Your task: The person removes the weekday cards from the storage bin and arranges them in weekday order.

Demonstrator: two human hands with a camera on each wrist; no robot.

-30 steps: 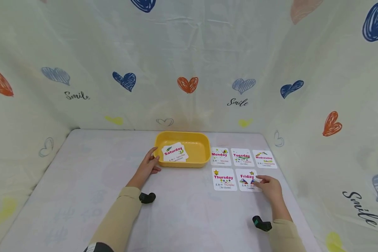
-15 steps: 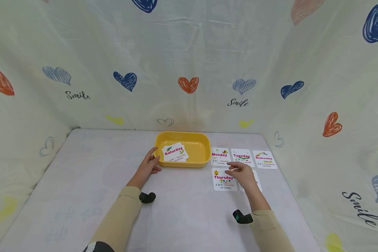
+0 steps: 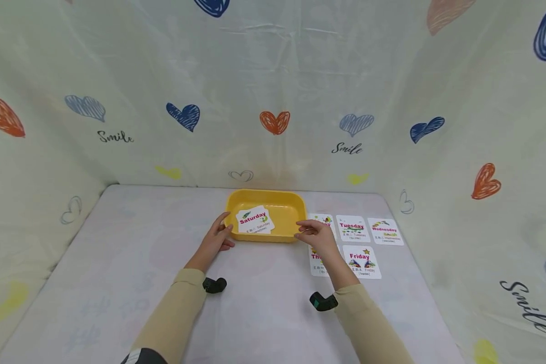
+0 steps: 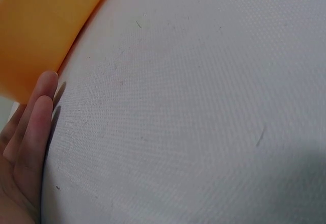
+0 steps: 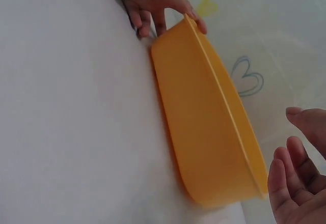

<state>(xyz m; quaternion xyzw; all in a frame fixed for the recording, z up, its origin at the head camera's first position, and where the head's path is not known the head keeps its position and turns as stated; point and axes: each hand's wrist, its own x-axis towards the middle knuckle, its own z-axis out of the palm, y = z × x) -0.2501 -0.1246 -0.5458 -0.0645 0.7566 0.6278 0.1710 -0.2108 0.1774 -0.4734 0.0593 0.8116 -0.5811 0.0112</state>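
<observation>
A yellow tray [image 3: 290, 211] stands at the back middle of the table. Its left front corner is held by my left hand [image 3: 211, 245], thumb over the rim and fingers against the outer wall, as the right wrist view also shows. Inside the tray lies a small stack of white cards, a Saturday card [image 3: 255, 219] on top. My right hand [image 3: 320, 238] hovers by the tray's right front corner with thumb and fingers apart, nothing between them. It partly covers the Monday card [image 3: 326, 219] and the Thursday card [image 3: 317, 267].
Right of the tray, the Tuesday card [image 3: 352, 229] and Wednesday card [image 3: 385, 231] continue the back row. The Friday card [image 3: 362, 262] lies in the front row. Behind the white-covered table [image 3: 264, 308] hangs a curtain [image 3: 236, 91] printed with hearts.
My right hand has left the Friday card and moved left across the cards to the tray's right front corner. My left hand has stayed at the tray.
</observation>
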